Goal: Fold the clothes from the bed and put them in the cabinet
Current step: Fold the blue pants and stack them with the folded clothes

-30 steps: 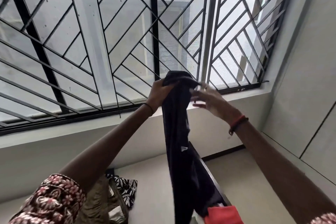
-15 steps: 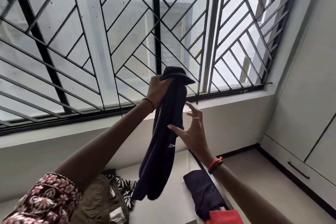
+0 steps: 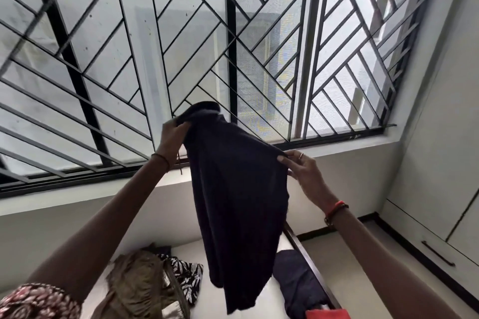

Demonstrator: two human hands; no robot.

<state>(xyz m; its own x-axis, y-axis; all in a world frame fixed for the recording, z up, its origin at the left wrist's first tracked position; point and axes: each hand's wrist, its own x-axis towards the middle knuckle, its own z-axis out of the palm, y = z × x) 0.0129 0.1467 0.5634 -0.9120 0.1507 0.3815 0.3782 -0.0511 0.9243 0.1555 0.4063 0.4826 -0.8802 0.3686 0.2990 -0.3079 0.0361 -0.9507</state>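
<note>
Fingers [image 3: 178, 127] of the left hand [image 3: 171, 140] curl round the top corner of a dark navy knit garment [image 3: 238, 202]. Thumb and fingers [image 3: 296, 156] of the right hand [image 3: 304, 175] pinch its opposite upper edge. The garment hangs spread between both raised hands, in front of the black metal window grille [image 3: 230, 46] and above the white bed [image 3: 197, 250], where a crumpled olive garment [image 3: 137, 285] and a folded dark cloth [image 3: 295, 282] lie.

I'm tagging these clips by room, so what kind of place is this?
Most likely a bedroom: a bed with loose clothes piled on it, tall cabinet doors on the right, and a barred window above. The left hand and right hand hold up a dark garment.
</note>
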